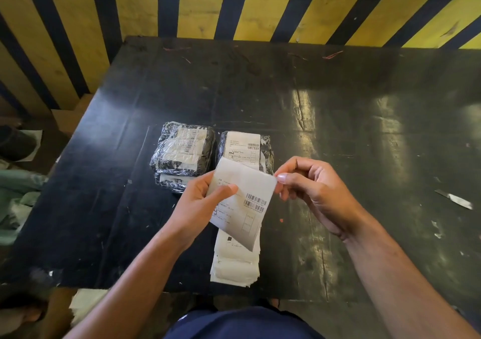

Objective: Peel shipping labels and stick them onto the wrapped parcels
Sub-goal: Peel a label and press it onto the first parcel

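Two black parcels wrapped in clear film lie side by side on the dark table (338, 104). The left parcel (182, 153) shows paper slips under its wrap. The right parcel (244, 147) carries a white shipping label on top. Just in front of them my left hand (200, 203) grips a white shipping label (244, 203) with barcodes, thumb on its face. My right hand (309, 193) pinches that label's upper right corner between thumb and forefinger. A stack of more labels (235, 265) hangs below, down to the table's near edge.
A yellow and black striped wall (260, 8) stands behind the table. A torn strip of paper (454, 199) lies at the right. Green fabric (15, 195) and a dark shoe (15, 143) sit off the left edge. Scrap paper (86, 303) lies on the floor below.
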Tool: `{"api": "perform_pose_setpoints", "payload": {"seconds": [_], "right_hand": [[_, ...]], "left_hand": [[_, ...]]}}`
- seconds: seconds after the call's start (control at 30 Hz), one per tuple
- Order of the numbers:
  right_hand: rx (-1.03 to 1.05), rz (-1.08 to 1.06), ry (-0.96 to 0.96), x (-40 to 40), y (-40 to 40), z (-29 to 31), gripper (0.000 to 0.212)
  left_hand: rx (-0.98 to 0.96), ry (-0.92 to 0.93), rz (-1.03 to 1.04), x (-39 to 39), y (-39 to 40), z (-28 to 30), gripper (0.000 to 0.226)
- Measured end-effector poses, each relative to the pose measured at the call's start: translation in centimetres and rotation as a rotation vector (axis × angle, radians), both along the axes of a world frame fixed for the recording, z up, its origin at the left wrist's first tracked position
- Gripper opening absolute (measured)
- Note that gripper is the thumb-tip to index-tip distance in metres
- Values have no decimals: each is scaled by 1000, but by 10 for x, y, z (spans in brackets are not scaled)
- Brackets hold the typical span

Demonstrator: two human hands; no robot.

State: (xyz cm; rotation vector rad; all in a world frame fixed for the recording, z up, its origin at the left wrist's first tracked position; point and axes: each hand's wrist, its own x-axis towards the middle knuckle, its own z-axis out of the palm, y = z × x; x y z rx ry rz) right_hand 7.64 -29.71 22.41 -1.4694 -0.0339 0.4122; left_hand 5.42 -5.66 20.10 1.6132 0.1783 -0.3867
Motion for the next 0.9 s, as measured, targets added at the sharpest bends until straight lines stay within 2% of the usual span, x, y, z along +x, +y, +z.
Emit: {"api": "perform_pose_setpoints", "payload": {"seconds": [0.2,0.33,0.6,0.9], "right_hand": [[12,12,17,0,-1,0,11],[21,24,26,-1,-2,0,8],[28,28,30,-1,-2,1,11],[55,43,28,0,1,-1,8]], "left_hand": [[-52,-13,-33,1,0,1,39],[-71,-5,-36,2,-1,0,25],[-78,3,-33,4,-1,4,13],[-90,12,-40,5,-1,3,16]]}}
